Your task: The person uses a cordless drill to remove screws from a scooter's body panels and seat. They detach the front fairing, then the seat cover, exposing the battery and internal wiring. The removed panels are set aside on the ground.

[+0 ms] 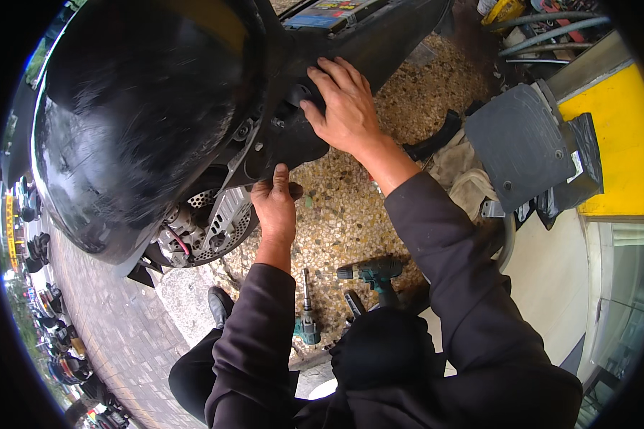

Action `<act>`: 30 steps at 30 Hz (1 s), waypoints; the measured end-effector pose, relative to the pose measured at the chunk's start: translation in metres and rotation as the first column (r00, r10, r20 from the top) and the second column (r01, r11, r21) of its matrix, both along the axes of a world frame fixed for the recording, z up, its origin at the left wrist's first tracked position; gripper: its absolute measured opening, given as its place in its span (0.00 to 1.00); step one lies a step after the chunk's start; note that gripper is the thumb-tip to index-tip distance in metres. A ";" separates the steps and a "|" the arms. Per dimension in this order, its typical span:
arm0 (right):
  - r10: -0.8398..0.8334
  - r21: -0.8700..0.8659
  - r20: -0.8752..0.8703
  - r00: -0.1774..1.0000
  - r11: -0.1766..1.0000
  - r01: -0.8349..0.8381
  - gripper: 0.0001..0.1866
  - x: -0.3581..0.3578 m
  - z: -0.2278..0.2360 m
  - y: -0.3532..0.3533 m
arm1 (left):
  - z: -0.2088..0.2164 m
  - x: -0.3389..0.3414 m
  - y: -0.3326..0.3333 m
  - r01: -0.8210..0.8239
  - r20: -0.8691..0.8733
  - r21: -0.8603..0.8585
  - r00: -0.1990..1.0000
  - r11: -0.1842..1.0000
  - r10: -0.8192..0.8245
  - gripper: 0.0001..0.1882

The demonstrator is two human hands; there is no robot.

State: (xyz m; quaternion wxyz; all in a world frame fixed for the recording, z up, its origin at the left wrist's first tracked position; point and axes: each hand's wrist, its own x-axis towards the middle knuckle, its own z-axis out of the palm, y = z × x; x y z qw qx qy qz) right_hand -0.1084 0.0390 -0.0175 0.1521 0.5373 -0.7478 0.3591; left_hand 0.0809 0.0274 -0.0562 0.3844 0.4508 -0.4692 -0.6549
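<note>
A black scooter's glossy, scratched front cover (150, 107) fills the upper left. Behind it runs a matte black plastic panel (304, 146) with bolts and brackets along its front edge. My right hand (347, 107) lies on this panel, its fingers spread and the thumb apart. At the panel's lower edge my left hand (273, 207) grips with the thumb raised against it; the other fingers are partly hidden. Just left of that hand are the front wheel's drilled brake disc (218, 232) and caliper (182, 232).
Two green-and-black power drivers, one upright-lying (307, 322) and one sideways (376, 272), rest on the pebbled floor near my knees. A grey plastic cover (519, 143) and cloth (458, 168) lie at right. Hoses (551, 32) are at the back right. Parked scooters (64, 365) line the far left.
</note>
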 end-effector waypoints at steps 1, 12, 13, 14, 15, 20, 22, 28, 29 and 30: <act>0.031 -0.078 -0.018 0.999 0.996 -0.033 0.26 0.003 -0.001 0.001 | 0.000 0.000 0.001 -0.002 0.004 -0.001 1.000 1.000 0.002 0.13; 0.059 0.088 0.047 0.997 0.994 -0.063 0.26 0.004 0.012 0.015 | 0.000 -0.001 0.001 -0.025 -0.020 0.040 0.999 0.999 0.025 0.11; 0.058 0.114 0.055 0.997 0.991 -0.064 0.27 0.004 0.014 0.017 | -0.001 0.000 0.000 -0.021 -0.010 0.036 1.000 0.999 0.021 0.12; 0.060 0.131 0.062 0.996 0.989 -0.068 0.27 0.004 0.015 0.018 | -0.001 0.000 -0.001 -0.020 -0.013 0.024 1.000 1.000 0.020 0.12; 0.060 0.143 0.062 0.996 0.987 -0.069 0.28 0.004 0.017 0.020 | -0.001 0.000 -0.003 -0.022 -0.009 0.027 1.000 0.999 0.023 0.12; 0.053 0.228 0.079 0.995 0.971 -0.070 0.29 0.003 0.019 0.025 | -0.001 0.003 -0.013 -0.036 -0.027 0.134 0.999 0.990 0.040 0.11; 0.064 0.187 0.079 0.995 0.979 -0.078 0.30 0.004 0.015 0.031 | 0.001 0.008 -0.013 -0.005 -0.052 0.125 0.999 0.992 0.012 0.13; 0.052 0.228 0.405 0.913 0.961 -0.156 0.22 0.055 -0.043 0.100 | 0.003 0.052 0.014 0.145 -0.025 0.207 0.989 0.968 -0.143 0.19; 0.006 0.314 0.564 0.826 0.923 -0.222 0.22 0.075 -0.061 0.118 | 0.000 0.065 0.018 0.152 0.001 0.190 0.988 0.970 -0.155 0.18; 0.000 0.351 0.669 0.743 0.882 -0.316 0.21 0.094 -0.078 0.142 | -0.004 0.078 0.021 0.148 0.042 0.191 0.986 0.970 -0.159 0.17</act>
